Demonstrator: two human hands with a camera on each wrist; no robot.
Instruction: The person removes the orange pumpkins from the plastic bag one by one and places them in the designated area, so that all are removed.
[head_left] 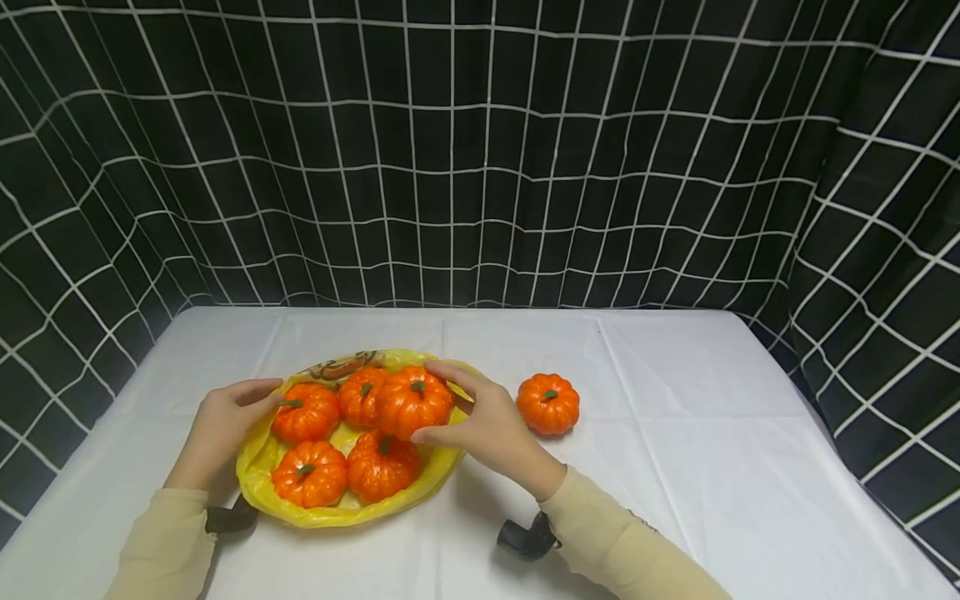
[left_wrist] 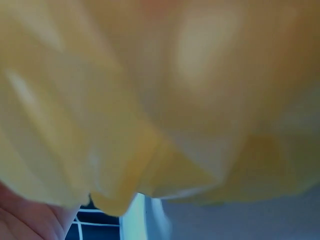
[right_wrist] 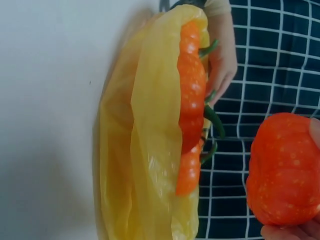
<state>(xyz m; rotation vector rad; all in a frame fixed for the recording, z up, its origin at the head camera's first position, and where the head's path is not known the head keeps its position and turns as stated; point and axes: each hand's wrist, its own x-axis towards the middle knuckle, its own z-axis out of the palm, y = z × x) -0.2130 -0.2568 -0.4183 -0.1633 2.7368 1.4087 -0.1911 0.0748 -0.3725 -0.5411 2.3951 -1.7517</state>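
Note:
A yellow plastic bag (head_left: 330, 518), its rim rolled open, holds several small orange pumpkins, among them one at the front left (head_left: 310, 473). My right hand (head_left: 495, 429) grips another pumpkin (head_left: 414, 402) between thumb and fingers over the bag's right side; in the right wrist view this pumpkin (right_wrist: 285, 170) is apart from the bag (right_wrist: 155, 150). My left hand (head_left: 225, 425) holds the bag's left edge, its fingertips partly hidden at the rim. In the left wrist view the yellow plastic (left_wrist: 150, 100) fills most of the picture, with part of the left hand (left_wrist: 30, 217) at the lower left.
One more orange pumpkin (head_left: 548, 404) sits on the white-covered table (head_left: 675, 500), right of the bag and just behind my right hand. A black curtain with a white grid (head_left: 480, 167) surrounds the table's back and sides.

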